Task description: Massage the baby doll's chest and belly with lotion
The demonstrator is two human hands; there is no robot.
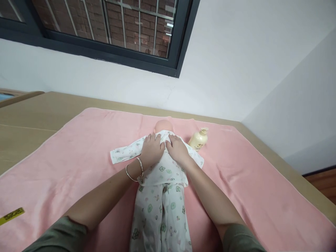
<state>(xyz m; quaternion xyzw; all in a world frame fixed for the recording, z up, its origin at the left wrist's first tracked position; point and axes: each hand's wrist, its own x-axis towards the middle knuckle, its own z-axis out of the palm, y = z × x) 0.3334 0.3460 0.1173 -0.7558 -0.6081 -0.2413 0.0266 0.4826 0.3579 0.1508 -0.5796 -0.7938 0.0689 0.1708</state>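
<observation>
**Both hands laid flat on the chest of a dressed doll**

A baby doll point(161, 175) is seen lying on its back on a pink towel point(65, 164), its bald head point(163, 125) just beyond the fingertips and its legs running back between the forearms. It is dressed in a white printed top and trousers. The left hand point(152, 148) is pressed palm-down on the doll's upper chest, fingers spread and loosely together, gripping nothing. The right hand point(177, 148) is laid the same way just beside it, the two almost touching near the collar; nothing is clamped in it either. Two thin bangles point(134, 169) are worn on the left wrist.

The clothing is judged soft, thin and easily bunched or slid over the body beneath, so cloth alone would give a poor hold. The doll itself is probably light, with a firmer head and trunk and limp limbs; it would best be taken under the trunk and behind the head. One sleeve point(126, 152) is spread flat, outward of the left hand.

Just beyond the right hand, to its outer side, a cream pump bottle point(198, 139) lies on the towel. It is closed; its contents cannot be seen. The towel is spread over a wooden tabletop point(28, 119). Well off to the left, near the towel's edge, a yellow strip point(12, 215) is seen.
</observation>
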